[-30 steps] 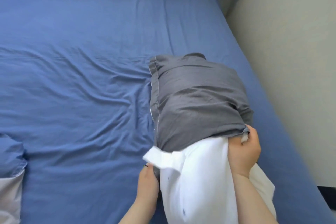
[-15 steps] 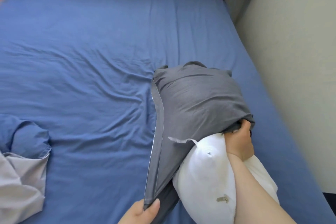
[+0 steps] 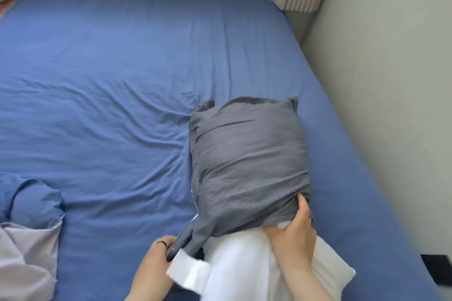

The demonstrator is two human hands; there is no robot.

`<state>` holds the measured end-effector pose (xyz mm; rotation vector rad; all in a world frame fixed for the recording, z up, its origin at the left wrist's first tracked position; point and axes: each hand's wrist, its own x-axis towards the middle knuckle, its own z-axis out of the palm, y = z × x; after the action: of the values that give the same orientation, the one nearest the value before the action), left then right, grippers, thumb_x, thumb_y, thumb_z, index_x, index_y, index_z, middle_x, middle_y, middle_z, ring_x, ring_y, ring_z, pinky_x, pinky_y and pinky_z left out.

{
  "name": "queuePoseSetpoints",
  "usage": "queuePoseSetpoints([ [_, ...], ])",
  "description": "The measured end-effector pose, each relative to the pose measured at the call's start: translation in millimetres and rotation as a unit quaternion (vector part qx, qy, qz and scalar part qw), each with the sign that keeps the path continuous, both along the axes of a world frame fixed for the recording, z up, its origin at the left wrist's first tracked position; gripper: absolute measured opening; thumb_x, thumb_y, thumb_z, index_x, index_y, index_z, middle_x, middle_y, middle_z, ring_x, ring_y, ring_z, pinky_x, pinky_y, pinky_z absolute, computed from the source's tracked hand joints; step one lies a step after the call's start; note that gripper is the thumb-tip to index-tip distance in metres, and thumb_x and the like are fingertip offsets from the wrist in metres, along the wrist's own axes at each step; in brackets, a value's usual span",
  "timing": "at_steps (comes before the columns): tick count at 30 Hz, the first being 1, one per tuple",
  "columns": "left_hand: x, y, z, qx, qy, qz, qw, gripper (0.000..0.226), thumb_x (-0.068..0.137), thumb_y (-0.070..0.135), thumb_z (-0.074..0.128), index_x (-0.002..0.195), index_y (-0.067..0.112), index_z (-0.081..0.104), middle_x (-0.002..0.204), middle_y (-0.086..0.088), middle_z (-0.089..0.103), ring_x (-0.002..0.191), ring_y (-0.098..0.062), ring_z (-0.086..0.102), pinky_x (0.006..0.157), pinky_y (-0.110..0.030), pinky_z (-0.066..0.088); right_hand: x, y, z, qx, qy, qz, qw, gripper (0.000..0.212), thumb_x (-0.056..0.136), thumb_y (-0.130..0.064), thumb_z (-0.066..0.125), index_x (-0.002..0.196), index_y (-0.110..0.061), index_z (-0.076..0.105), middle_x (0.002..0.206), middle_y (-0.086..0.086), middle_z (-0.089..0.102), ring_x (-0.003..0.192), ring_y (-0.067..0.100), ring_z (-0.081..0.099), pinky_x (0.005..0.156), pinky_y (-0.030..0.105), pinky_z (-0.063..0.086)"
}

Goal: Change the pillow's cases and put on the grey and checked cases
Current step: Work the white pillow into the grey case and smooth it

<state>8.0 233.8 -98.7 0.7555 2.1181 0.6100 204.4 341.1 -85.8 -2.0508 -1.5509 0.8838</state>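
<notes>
Blue bed (image 3: 122,105): grey case (image 3: 247,164) half over white pillow (image 3: 239,266); left hand (image 3: 159,255), right hand (image 3: 292,232) gripping case hem.

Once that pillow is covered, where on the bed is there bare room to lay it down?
The wide blue sheet lies bare from the headboard wall down to the left of the grey pillowcase. A narrow strip runs between it and the right wall. Crowded spots: the bunched blue and pale grey bedding at lower left, and near both hands at the white pillow.

Matt, creased grey cloth case (image 3: 249,166), smooth white pillow (image 3: 244,269), wrinkled blue sheet (image 3: 110,80)
</notes>
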Motion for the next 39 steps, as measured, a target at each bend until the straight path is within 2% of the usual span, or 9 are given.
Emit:
queuePoseSetpoints([
  [5, -4.9, 30.1, 20.1, 0.134, 0.077, -0.053, 0.987, 0.052, 0.071, 0.017, 0.074, 0.113, 0.029, 0.045, 0.099, 0.015, 0.045, 0.081, -0.006, 0.051, 0.067, -0.024, 0.038, 2.5, -23.9, 6.4, 0.024, 0.051, -0.002, 0.998, 0.11, 0.057, -0.012, 0.082, 0.145, -0.014, 0.016, 0.135, 0.02, 0.045, 0.117, 0.039, 0.047, 0.096, 0.044, 0.039],
  [9, 7.2, 57.9, 27.6, 0.144, 0.181, -0.225, 0.946, 0.054, 0.081, 0.027, 0.062, 0.129, 0.031, 0.037, 0.125, 0.019, 0.04, 0.111, -0.006, 0.049, 0.08, -0.017, 0.041, -8.2, -35.9, 4.2, 0.127, 0.043, -0.039, 0.99, 0.105, 0.035, -0.003, 0.091, 0.128, 0.004, 0.043, 0.121, 0.032, 0.054, 0.105, 0.048, 0.057, 0.088, 0.052, 0.046],
  [11, 15.3, 67.4, 27.9, 0.147, 0.204, -0.236, 0.939, 0.043, 0.087, 0.025, 0.052, 0.128, 0.029, 0.04, 0.13, 0.019, 0.042, 0.114, -0.006, 0.049, 0.081, -0.016, 0.039, -11.9, -42.1, -2.0, 0.183, 0.057, -0.045, 0.98, 0.093, 0.027, -0.008, 0.092, 0.109, 0.001, 0.05, 0.102, 0.039, 0.059, 0.091, 0.049, 0.063, 0.081, 0.042, 0.052],
  [15, 22.0, 71.8, 23.9, 0.149, 0.23, -0.19, 0.943, 0.028, 0.095, 0.022, 0.042, 0.12, 0.02, 0.055, 0.121, 0.008, 0.06, 0.106, -0.013, 0.058, 0.078, -0.017, 0.037, -5.7, -47.1, -1.5, 0.294, 0.03, -0.017, 0.955, 0.057, 0.059, -0.054, 0.06, 0.092, -0.01, 0.043, 0.093, 0.036, 0.063, 0.097, 0.034, 0.054, 0.097, 0.014, 0.033],
  [20, 17.9, 88.1, 46.0, 0.215, 0.043, 0.004, 0.976, 0.037, 0.093, 0.006, 0.039, 0.064, 0.024, 0.053, 0.062, 0.0, 0.053, 0.065, -0.022, 0.046, 0.055, -0.024, 0.03, -7.7, -39.8, -3.1, 0.195, -0.169, 0.121, 0.958, 0.076, 0.053, -0.06, 0.04, 0.11, -0.013, 0.058, 0.093, 0.016, 0.071, 0.105, 0.033, 0.049, 0.086, 0.038, 0.029],
  [25, 26.2, 110.5, 70.3, 0.192, -0.158, 0.018, 0.968, 0.033, 0.093, 0.008, 0.038, 0.064, 0.017, 0.052, 0.059, 0.003, 0.048, 0.056, -0.01, 0.041, 0.047, -0.012, 0.037, -1.7, -30.2, -2.1, 0.142, -0.26, 0.169, 0.94, 0.069, 0.081, -0.066, 0.025, 0.113, -0.016, 0.061, 0.092, 0.007, 0.074, 0.106, 0.032, 0.053, 0.092, 0.041, 0.031],
  [28, 36.4, 109.3, 72.9, 0.167, -0.183, -0.023, 0.969, 0.036, 0.093, 0.01, 0.041, 0.06, 0.017, 0.052, 0.051, 0.005, 0.043, 0.049, -0.009, 0.037, 0.04, -0.011, 0.031, -1.9, -19.3, -3.1, 0.078, -0.251, 0.171, 0.95, 0.072, 0.064, -0.057, 0.069, 0.117, -0.009, 0.062, 0.106, 0.01, 0.07, 0.105, 0.031, 0.064, 0.088, 0.042, 0.051],
  [32, 49.2, 104.6, 71.6, 0.133, -0.151, -0.136, 0.97, 0.022, 0.094, 0.019, 0.042, 0.075, 0.011, 0.049, 0.062, -0.005, 0.034, 0.054, -0.012, 0.027, 0.052, -0.026, 0.024, -2.1, -5.3, -17.0, -0.01, -0.231, 0.191, 0.954, 0.07, 0.091, -0.05, 0.037, 0.147, -0.019, 0.009, 0.154, -0.003, 0.014, 0.144, 0.017, 0.006, 0.116, 0.035, 0.008],
  [39, 59.4, 86.1, 82.8, 0.129, -0.18, -0.174, 0.96, 0.045, 0.094, 0.012, 0.041, 0.05, 0.022, 0.042, 0.035, 0.013, 0.031, 0.035, 0.0, 0.027, 0.039, -0.012, 0.022, 20.2, 16.1, -9.1, 0.022, -0.259, 0.208, 0.943, 0.057, 0.09, -0.043, 0.042, 0.14, -0.023, 0.023, 0.148, -0.004, 0.029, 0.14, 0.011, 0.019, 0.112, 0.034, 0.018],
])
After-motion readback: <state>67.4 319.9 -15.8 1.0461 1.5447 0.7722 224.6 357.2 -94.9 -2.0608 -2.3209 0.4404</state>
